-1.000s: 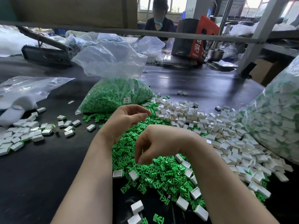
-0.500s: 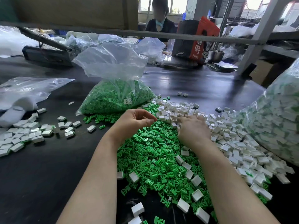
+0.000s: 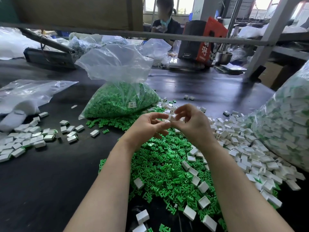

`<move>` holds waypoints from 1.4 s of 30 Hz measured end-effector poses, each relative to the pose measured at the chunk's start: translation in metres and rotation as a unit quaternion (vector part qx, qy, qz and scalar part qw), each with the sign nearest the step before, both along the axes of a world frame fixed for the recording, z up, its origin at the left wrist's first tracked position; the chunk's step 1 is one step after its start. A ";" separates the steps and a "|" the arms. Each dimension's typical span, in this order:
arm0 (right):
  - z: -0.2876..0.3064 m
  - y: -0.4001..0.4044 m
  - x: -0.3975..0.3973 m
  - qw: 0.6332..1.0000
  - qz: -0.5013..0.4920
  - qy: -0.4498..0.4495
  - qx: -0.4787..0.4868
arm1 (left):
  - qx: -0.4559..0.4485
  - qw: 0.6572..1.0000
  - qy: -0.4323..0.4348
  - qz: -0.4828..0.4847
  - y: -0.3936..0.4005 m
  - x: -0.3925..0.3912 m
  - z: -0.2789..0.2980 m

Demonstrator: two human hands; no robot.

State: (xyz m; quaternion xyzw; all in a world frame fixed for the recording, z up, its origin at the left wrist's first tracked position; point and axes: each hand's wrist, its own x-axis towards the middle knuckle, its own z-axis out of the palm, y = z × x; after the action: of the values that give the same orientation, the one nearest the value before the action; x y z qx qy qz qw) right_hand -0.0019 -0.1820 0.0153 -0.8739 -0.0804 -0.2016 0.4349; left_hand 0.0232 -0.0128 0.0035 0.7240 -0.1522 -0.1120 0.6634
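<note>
My left hand [image 3: 147, 127] and my right hand [image 3: 192, 124] meet above a heap of small green plastic pieces [image 3: 167, 164]. Between their fingertips they pinch a small white plastic shell [image 3: 170, 118]. Whether a green piece is also in my fingers I cannot tell. To the right spreads a pile of loose white shells [image 3: 242, 144]. A group of white pieces with green showing at their edges [image 3: 25, 139] lies on the dark table at the left.
A clear bag of green pieces [image 3: 120, 99] stands behind my hands. A large bag of white and green pieces [image 3: 284, 123] fills the right edge. Clear bags [image 3: 25, 92] lie at the left. A person sits across the dark table [image 3: 41, 181], behind a metal bar [image 3: 150, 35].
My right hand went from the green heap to the white pile, then rose with a white shell. My left hand lifted to meet it, and both now pinch the shell.
</note>
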 end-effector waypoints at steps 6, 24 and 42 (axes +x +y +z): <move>0.000 0.008 -0.002 0.998 0.034 -0.040 0.018 | -0.093 0.995 -0.006 0.023 0.002 -0.001 0.000; -0.001 -0.002 -0.002 0.917 0.236 0.280 -0.158 | 0.040 0.995 -0.032 0.089 0.013 0.000 -0.001; 0.005 0.004 -0.007 0.976 0.134 0.033 0.166 | -0.154 0.987 0.052 0.001 0.011 -0.005 0.012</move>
State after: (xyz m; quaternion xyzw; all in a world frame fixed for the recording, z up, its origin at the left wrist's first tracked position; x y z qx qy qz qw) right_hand -0.0084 -0.1776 0.0202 -0.7769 -0.1474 -0.1229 0.5997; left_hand 0.0183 -0.0017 0.0155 0.6063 -0.1323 -0.1246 0.7742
